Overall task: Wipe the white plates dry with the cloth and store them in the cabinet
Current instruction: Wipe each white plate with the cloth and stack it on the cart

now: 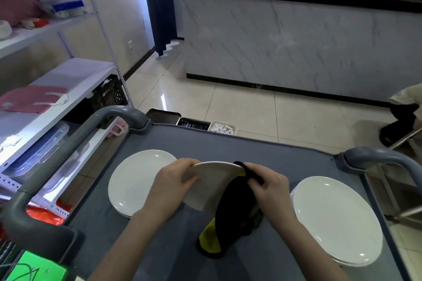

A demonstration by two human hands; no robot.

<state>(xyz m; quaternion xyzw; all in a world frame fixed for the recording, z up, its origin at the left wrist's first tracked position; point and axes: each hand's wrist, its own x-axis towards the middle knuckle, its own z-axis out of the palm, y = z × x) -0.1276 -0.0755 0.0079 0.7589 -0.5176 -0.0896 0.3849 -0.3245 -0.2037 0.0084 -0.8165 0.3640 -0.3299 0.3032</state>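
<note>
My left hand (175, 183) grips the left rim of a white plate (212, 180) held tilted above the grey cart top (205, 143). My right hand (267, 183) pinches a black and yellow cloth (230, 217) against the plate's right rim; the cloth hangs down over the plate's near face to the cart. Another white plate (134, 180) lies flat on the cart to the left, seemingly on top of a second one. On the right lies a further white plate (335, 219), also stacked on another.
The cart has grey handles at the left (68, 143) and right (374, 155). A white metal shelf unit (75, 89) with bags and boxes stands to the left. A marble-fronted counter (296, 48) stands ahead across the tiled floor. Someone's legs (402, 118) are at the right edge.
</note>
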